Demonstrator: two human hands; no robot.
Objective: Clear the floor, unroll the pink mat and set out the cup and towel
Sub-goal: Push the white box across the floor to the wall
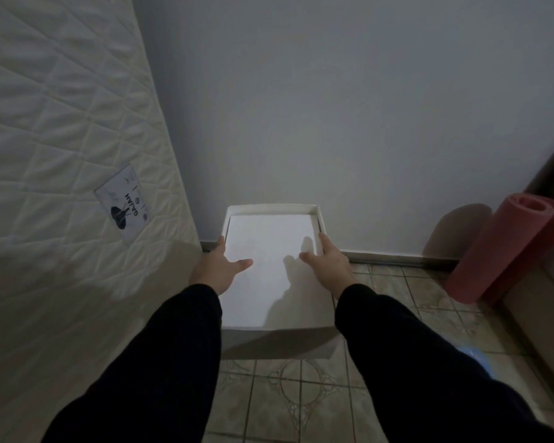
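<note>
Pink mat [499, 251] is stood rolled against the wall, right of the white box [269, 270] being held at its side rims by both hands, left [218, 266] and right [328, 266]. Probably light, squishy foam; best grabbed round the middle.
</note>
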